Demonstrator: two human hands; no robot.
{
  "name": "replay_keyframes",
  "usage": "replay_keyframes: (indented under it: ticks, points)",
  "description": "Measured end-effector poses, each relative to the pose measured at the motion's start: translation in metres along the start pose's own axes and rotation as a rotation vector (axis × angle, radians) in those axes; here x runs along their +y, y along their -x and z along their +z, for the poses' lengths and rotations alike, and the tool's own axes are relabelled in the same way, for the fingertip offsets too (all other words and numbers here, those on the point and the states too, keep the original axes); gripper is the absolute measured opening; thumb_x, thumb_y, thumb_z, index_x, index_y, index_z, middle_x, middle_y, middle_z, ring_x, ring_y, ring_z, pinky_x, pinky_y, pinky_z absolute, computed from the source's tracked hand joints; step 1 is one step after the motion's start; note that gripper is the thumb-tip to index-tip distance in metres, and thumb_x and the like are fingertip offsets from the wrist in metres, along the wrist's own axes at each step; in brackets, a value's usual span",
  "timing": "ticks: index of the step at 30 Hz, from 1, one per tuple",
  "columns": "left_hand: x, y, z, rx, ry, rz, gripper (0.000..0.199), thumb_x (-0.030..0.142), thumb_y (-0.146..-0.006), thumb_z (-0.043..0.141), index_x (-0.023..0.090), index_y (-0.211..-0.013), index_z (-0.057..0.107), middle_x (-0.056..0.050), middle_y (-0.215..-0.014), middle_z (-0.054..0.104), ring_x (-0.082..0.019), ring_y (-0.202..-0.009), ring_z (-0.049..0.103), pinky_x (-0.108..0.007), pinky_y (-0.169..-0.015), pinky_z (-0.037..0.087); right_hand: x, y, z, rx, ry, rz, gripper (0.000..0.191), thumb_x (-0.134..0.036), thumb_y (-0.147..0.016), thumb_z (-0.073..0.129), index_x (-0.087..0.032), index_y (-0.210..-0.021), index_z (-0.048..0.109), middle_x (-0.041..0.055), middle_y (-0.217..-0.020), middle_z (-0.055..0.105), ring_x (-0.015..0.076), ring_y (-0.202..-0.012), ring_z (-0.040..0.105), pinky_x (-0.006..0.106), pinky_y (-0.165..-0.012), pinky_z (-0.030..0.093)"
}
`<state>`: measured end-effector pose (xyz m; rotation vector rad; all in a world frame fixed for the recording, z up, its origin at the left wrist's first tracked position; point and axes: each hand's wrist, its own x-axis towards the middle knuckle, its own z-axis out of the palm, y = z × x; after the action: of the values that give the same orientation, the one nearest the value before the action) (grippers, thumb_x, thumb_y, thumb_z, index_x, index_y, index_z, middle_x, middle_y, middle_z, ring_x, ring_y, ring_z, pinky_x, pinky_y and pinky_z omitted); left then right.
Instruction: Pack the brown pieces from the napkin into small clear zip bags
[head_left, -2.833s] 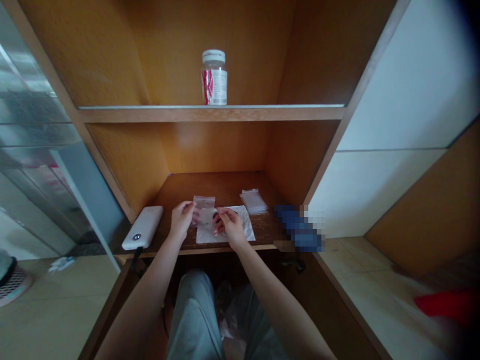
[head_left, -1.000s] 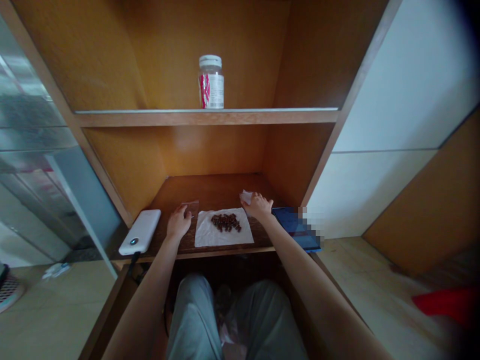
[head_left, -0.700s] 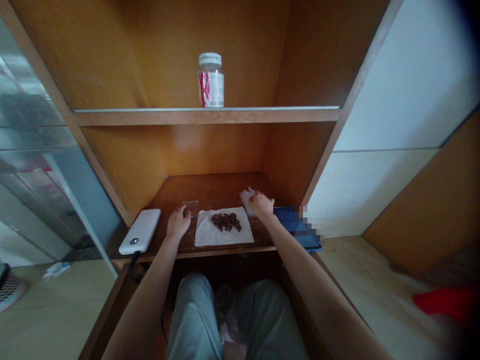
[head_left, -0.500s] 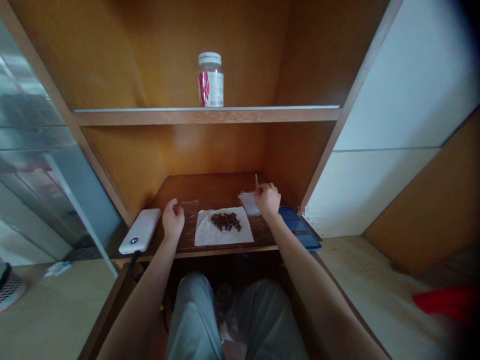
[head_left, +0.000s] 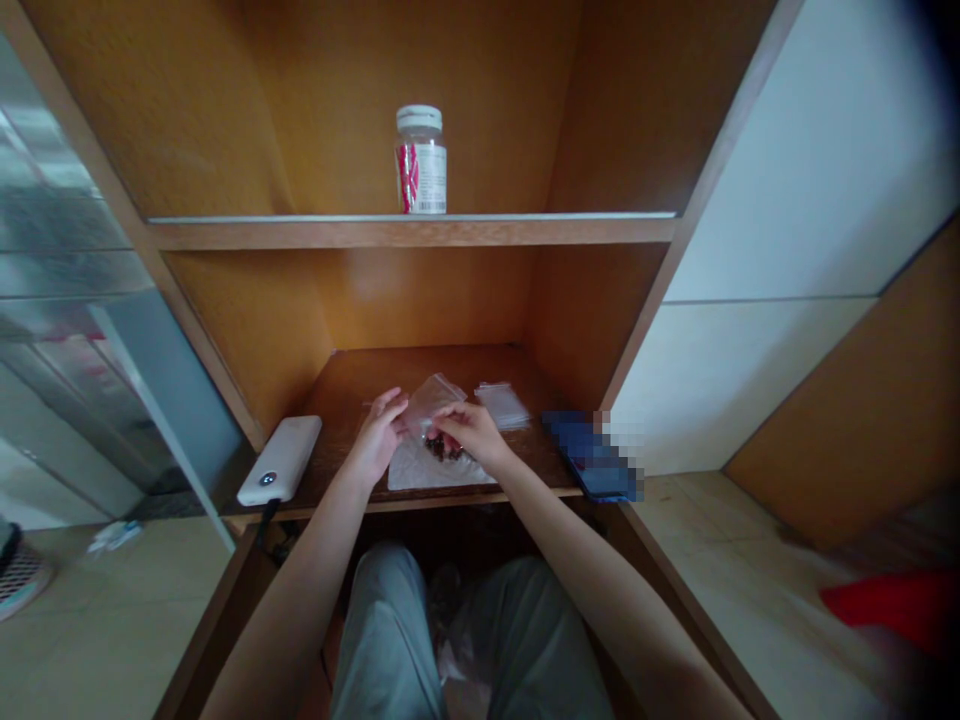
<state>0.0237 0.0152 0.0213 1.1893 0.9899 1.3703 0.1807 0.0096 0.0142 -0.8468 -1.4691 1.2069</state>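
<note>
My right hand (head_left: pixel 477 432) pinches a small clear zip bag (head_left: pixel 436 392) and holds it tilted above a white tissue (head_left: pixel 416 474). On the tissue lies a pile of small dark brown pieces (head_left: pixel 442 450), partly covered by the bag and my right fingers. Close to the bag's left edge is my left hand (head_left: pixel 379 432), its fingers stretched and apart; whether they touch the plastic is unclear. A stack of clear zip bags (head_left: pixel 502 405) lies on the wooden surface behind and to the right of the tissue.
A white power bank (head_left: pixel 285 458) with a black cable stands at the left. At the right edge lies a dark blue flat device (head_left: pixel 592 460). Above, a clear bottle with a white cap (head_left: pixel 421 165) stands on the shelf (head_left: pixel 420 233).
My right hand has carried a clear bag from beside the stack leftward and down over the brown pieces. My left hand has moved right, toward that bag.
</note>
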Motion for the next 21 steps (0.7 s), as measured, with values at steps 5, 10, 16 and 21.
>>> replay_keyframes:
  ticks: [5, 10, 16, 21]
  points:
    - [-0.006, 0.005, -0.003, -0.012, -0.219, 0.137, 0.036, 0.007, -0.068, 0.042, 0.022, -0.101, 0.042, -0.006, -0.130, 0.042, -0.017, -0.099, 0.057, -0.030, -0.073, 0.051, 0.007, 0.004, 0.008, -0.155, 0.019, 0.023, 0.023, -0.038, -0.068, 0.060, -0.016, -0.073, 0.060, -0.0039, -0.051, 0.054, 0.0038, -0.036, 0.038, 0.018, -0.036, 0.029]
    - [-0.009, 0.011, -0.006, 0.059, -0.343, 0.186, 0.019, 0.002, -0.061, 0.036, 0.018, -0.067, 0.045, -0.003, -0.119, 0.054, -0.018, -0.106, 0.053, -0.032, -0.080, 0.047, 0.008, 0.001, 0.007, 0.060, 0.064, -0.028, 0.021, -0.036, -0.071, 0.057, -0.016, -0.079, 0.059, -0.0040, -0.052, 0.051, 0.0058, -0.041, 0.041, 0.018, -0.040, 0.032]
    - [-0.008, 0.016, -0.006, 0.054, -0.469, 0.292, 0.019, 0.009, -0.069, 0.044, 0.019, -0.063, 0.059, -0.002, -0.112, 0.056, -0.018, -0.114, 0.045, -0.035, -0.099, 0.032, 0.010, -0.001, 0.009, 0.034, 0.225, -0.201, 0.015, -0.025, -0.071, 0.056, -0.016, -0.080, 0.062, 0.0025, -0.075, 0.063, 0.0105, -0.066, 0.055, 0.022, -0.062, 0.043]
    - [-0.008, 0.013, -0.003, 0.048, -0.453, 0.339, 0.009, 0.025, -0.070, 0.058, 0.018, -0.067, 0.063, -0.006, -0.112, 0.055, -0.020, -0.111, 0.048, -0.034, -0.096, 0.036, 0.007, 0.003, 0.010, -0.058, 0.371, -0.239, 0.026, -0.023, -0.074, 0.052, -0.015, -0.096, 0.063, 0.0021, -0.073, 0.063, 0.0100, -0.060, 0.052, 0.022, -0.058, 0.041]
